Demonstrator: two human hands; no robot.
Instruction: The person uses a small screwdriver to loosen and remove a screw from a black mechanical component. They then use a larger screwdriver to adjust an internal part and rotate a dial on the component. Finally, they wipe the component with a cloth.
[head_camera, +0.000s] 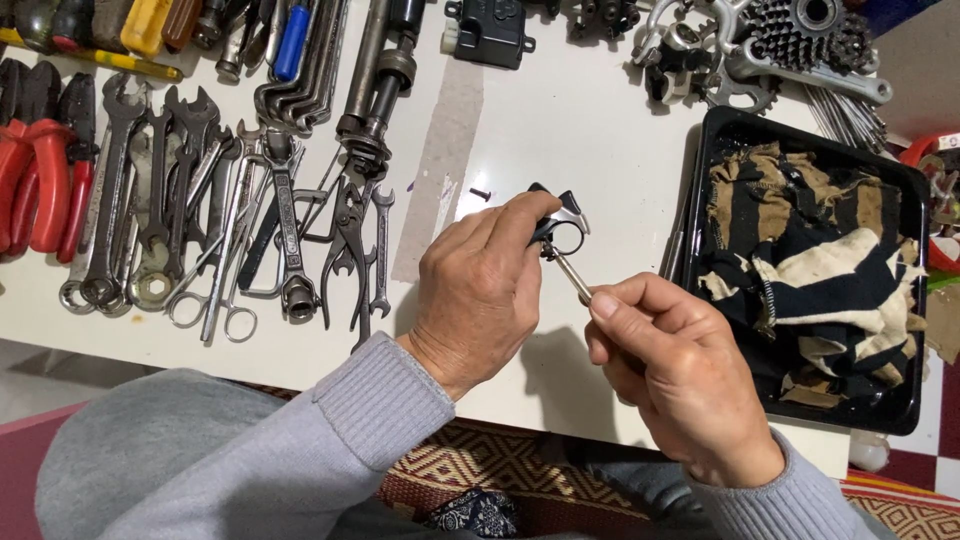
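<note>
hands at work above white tabletop (560, 120): left hand (480, 290) pinches small clamp (562, 228), right hand (680, 380) grips thin tool (572, 275) seated in it; a slip could round the fastener.

Left hand (478, 290) raised mid-frame, fingers curled, thumb and fingertips pinched closed. Right hand (680, 375) lower right, loose fist, thumb pressed over index. Both forearms in grey sleeves, angled inward.

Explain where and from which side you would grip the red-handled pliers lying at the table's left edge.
Grip the red-handled pliers around both red handles, coming from the near table edge: the handles point towards the person and lie free, while the dark jaws point away among other tools.
</note>
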